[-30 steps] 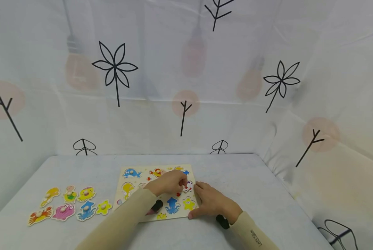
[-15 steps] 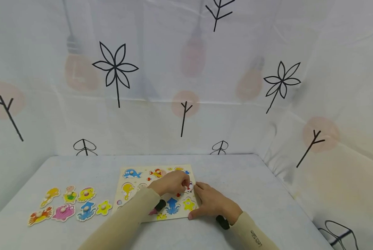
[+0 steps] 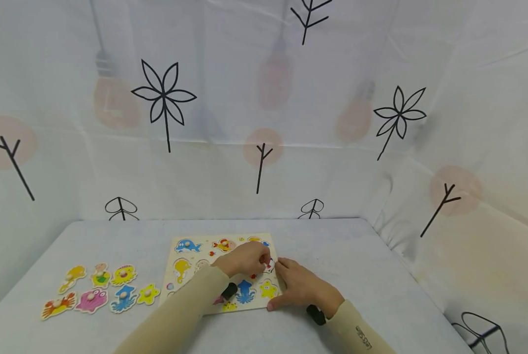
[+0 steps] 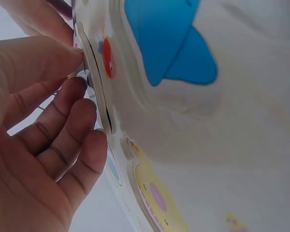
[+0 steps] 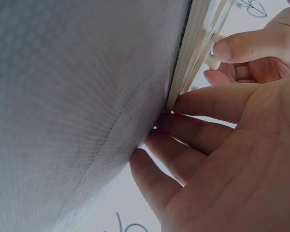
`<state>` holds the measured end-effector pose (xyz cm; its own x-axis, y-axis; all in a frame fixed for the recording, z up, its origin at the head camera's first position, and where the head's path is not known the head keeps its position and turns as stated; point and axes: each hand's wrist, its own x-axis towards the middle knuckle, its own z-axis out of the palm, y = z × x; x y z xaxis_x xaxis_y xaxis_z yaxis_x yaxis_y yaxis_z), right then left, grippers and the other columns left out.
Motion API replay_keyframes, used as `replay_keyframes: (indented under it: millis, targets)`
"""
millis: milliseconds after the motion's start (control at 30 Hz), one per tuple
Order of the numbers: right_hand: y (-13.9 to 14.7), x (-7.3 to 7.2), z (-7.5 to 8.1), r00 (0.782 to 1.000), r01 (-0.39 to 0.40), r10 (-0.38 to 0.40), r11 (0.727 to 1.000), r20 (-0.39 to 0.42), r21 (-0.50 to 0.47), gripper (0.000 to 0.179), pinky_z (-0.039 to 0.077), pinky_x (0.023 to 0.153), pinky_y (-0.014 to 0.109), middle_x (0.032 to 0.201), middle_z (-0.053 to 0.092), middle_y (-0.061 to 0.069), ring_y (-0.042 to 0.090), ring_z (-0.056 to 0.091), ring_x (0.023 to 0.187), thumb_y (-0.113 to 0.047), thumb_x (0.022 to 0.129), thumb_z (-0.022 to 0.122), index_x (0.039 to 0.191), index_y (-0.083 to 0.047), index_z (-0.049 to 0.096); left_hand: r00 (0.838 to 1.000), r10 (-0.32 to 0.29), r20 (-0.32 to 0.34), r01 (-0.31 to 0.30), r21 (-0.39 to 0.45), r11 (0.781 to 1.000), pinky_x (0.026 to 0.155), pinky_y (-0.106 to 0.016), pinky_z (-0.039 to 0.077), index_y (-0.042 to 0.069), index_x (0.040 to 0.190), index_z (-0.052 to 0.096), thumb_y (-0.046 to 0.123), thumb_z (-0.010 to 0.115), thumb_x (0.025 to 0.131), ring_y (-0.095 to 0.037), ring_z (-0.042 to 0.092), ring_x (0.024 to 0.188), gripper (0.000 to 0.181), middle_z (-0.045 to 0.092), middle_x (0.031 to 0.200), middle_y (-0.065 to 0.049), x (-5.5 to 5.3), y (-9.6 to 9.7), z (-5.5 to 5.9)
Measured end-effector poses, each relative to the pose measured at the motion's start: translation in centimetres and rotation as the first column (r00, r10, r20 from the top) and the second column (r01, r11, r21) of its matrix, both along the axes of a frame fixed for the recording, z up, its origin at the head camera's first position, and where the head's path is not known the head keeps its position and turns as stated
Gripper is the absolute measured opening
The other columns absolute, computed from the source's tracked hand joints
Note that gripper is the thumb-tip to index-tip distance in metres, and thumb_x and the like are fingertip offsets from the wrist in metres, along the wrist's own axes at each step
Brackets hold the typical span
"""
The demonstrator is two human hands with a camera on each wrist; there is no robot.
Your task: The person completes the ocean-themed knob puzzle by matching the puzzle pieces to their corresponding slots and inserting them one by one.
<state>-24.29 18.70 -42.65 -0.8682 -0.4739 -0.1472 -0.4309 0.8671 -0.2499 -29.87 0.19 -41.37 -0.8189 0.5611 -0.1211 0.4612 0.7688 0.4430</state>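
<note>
My left hand [image 3: 248,258] reaches over the wooden puzzle board [image 3: 251,306] and pinches the small pale knob [image 5: 212,63] of a puzzle piece [image 4: 94,72] near the board's right side. In the left wrist view that piece lies along the board with a thin dark gap under its edge; whether it is seated in its recess I cannot tell. Its picture is mostly hidden by my fingers. My right hand [image 3: 301,284] rests against the board's right edge, fingers extended, the thumb at the near corner. A blue whale piece [image 3: 187,245] with a knob sits at the board's far left.
Left of the board lie several loose knobbed pieces: a seahorse [image 3: 72,278], a mermaid [image 3: 100,277], an octopus [image 3: 124,275], a crab [image 3: 58,306], a pink fish [image 3: 91,301], a blue squid [image 3: 124,299] and a yellow star [image 3: 148,294]. A white cloth covers the table [image 3: 335,246].
The piece under my left fingers was tilted over the right side of the board and now lies flatter there. My left hand has shifted slightly right. The right hand stays put.
</note>
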Motion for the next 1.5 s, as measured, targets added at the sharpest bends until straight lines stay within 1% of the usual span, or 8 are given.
replay_keyframes:
  millis: [233, 433, 767, 967, 1100, 1233, 1367, 1500]
  targets:
    - [0.0, 0.0, 0.1, 1.0, -0.013, 0.013, 1.0, -0.009, 0.0, 0.116, 0.031, 0.107, 0.046, 0.149, 0.034, 0.013, 0.03, 0.032, 0.137, -0.08, 0.059, 0.066, 0.144, -0.004, 0.039, 1.0, -0.009, -0.018, 0.009, 0.003, 1.0, 0.06, -0.024, 0.042, 0.02, 0.086, 0.062, 0.016, 0.066, 0.085, -0.009, 0.052, 0.064, 0.006, 0.055, 0.077, 0.006, -0.1, 0.1, -0.1]
    - [0.0, -0.2, 0.0, 1.0, -0.017, 0.017, 1.0, -0.018, 0.005, 0.116, 0.031, 0.107, 0.047, 0.149, 0.034, 0.014, 0.031, 0.032, 0.137, -0.08, 0.06, 0.065, 0.144, -0.003, 0.039, 1.0, -0.011, -0.024, 0.011, 0.004, 1.0, 0.062, -0.025, 0.043, 0.019, 0.088, 0.063, 0.017, 0.067, 0.086, -0.009, 0.052, 0.067, 0.005, 0.055, 0.079, 0.006, -0.2, 0.1, -0.2]
    - [-0.1, -0.2, 0.1, 1.0, -0.003, 0.003, 1.0, -0.006, 0.006, 0.117, 0.031, 0.107, 0.047, 0.149, 0.034, 0.013, 0.03, 0.032, 0.137, -0.079, 0.059, 0.066, 0.144, -0.004, 0.039, 1.0, -0.013, -0.011, 0.013, 0.016, 1.0, 0.06, -0.023, 0.043, 0.018, 0.088, 0.063, 0.016, 0.067, 0.085, -0.008, 0.052, 0.065, 0.005, 0.055, 0.078, 0.006, -0.6, 0.2, -0.7]
    - [-0.2, -0.1, 0.2, 1.0, -0.006, 0.006, 1.0, -0.007, 0.006, 0.116, 0.03, 0.107, 0.046, 0.149, 0.034, 0.012, 0.029, 0.032, 0.137, -0.079, 0.059, 0.066, 0.144, -0.004, 0.039, 1.0, -0.004, -0.01, 0.004, 0.014, 1.0, 0.063, -0.024, 0.044, 0.021, 0.093, 0.062, 0.019, 0.067, 0.086, -0.009, 0.052, 0.071, 0.009, 0.055, 0.081, 0.007, -0.3, -0.2, -0.3]
    - [-0.1, 0.0, 0.2, 1.0, -0.013, 0.013, 1.0, -0.012, 0.002, 0.116, 0.03, 0.107, 0.046, 0.149, 0.034, 0.013, 0.03, 0.032, 0.137, -0.079, 0.059, 0.066, 0.144, -0.004, 0.039, 1.0, -0.007, -0.025, 0.007, 0.014, 1.0, 0.066, -0.025, 0.045, 0.021, 0.1, 0.063, 0.023, 0.069, 0.086, -0.011, 0.052, 0.075, 0.015, 0.054, 0.083, 0.007, 0.4, -0.9, 0.5]
    - [0.1, 0.1, 0.0, 1.0, 0.014, -0.014, 1.0, 0.005, 0.013, 0.117, 0.03, 0.108, 0.047, 0.15, 0.033, 0.013, 0.031, 0.031, 0.137, -0.08, 0.058, 0.066, 0.144, -0.005, 0.039, 0.997, -0.044, -0.063, 0.047, 0.058, 0.997, 0.067, -0.024, 0.044, 0.018, 0.103, 0.064, 0.023, 0.068, 0.087, -0.01, 0.051, 0.075, 0.017, 0.054, 0.083, 0.009, 1.4, -1.7, 0.9]
    - [0.1, 0.2, -0.1, 0.998, 0.05, -0.051, 0.998, 0.039, 0.026, 0.118, 0.03, 0.107, 0.05, 0.151, 0.032, 0.012, 0.032, 0.031, 0.137, -0.08, 0.056, 0.066, 0.144, -0.007, 0.039, 0.994, -0.078, -0.077, 0.087, 0.124, 0.988, 0.069, -0.023, 0.045, 0.018, 0.105, 0.064, 0.026, 0.067, 0.087, -0.008, 0.051, 0.077, 0.02, 0.054, 0.085, 0.011, 3.0, -2.9, 1.4]
    - [-0.2, 0.1, 0.0, 0.997, 0.06, -0.06, 0.998, 0.05, 0.008, 0.117, 0.029, 0.107, 0.051, 0.151, 0.031, 0.011, 0.032, 0.03, 0.137, -0.078, 0.057, 0.067, 0.145, -0.007, 0.039, 0.99, -0.07, -0.119, 0.085, 0.126, 0.988, 0.073, -0.024, 0.046, 0.019, 0.106, 0.064, 0.031, 0.068, 0.087, -0.008, 0.051, 0.081, 0.023, 0.055, 0.087, 0.012, 4.8, -4.5, 2.3]
